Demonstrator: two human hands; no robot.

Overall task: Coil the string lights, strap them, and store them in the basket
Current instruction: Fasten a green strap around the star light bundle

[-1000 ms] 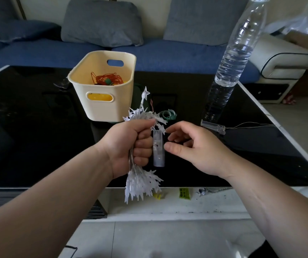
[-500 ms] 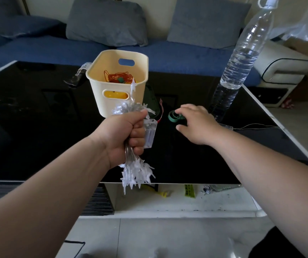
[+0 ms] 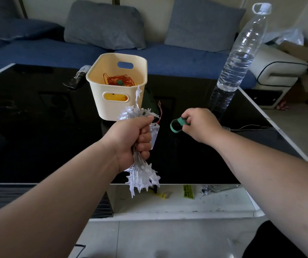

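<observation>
Left hand: Your left hand [image 3: 130, 138] is clenched in a tight fist around the middle of the string lights [image 3: 142, 179], holding them upright over the near half of the table [image 3: 37, 127].
String lights: These are a coiled bundle of clear, star-shaped lights. Stars fan out above your fist at 12 o'clock and hang below it at 6 o'clock. A clear plastic battery box [image 3: 154, 135] sits against your curled fingers at 3 o'clock of the fist.
Right hand: Your right hand [image 3: 199, 125] is at 3 o'clock from your left, apart from it. Its fingers are curled, pinching the green strap [image 3: 176, 124].
Strap: A green band bent into an open loop sticks out of your right hand toward 9 o'clock, low over the table. Whether it touches the glass cannot be told.
Basket: A cream plastic basket [image 3: 112, 107] stands on the table at 12 o'clock from your left fist, just behind the top stars. Inside lies an orange wire coil [image 3: 119, 81] with a green piece on it.
Table: The top is glossy black.
Bottle: A tall, clear, partly filled water bottle [image 3: 240, 58] stands at 1 o'clock from your right hand.
Loose wire: A thin wire [image 3: 251, 126] lies on the table at 3 o'clock from your right hand.
Sofa: A blue sofa [image 3: 168, 56] with two grey cushions runs along the far side at 12 o'clock.
</observation>
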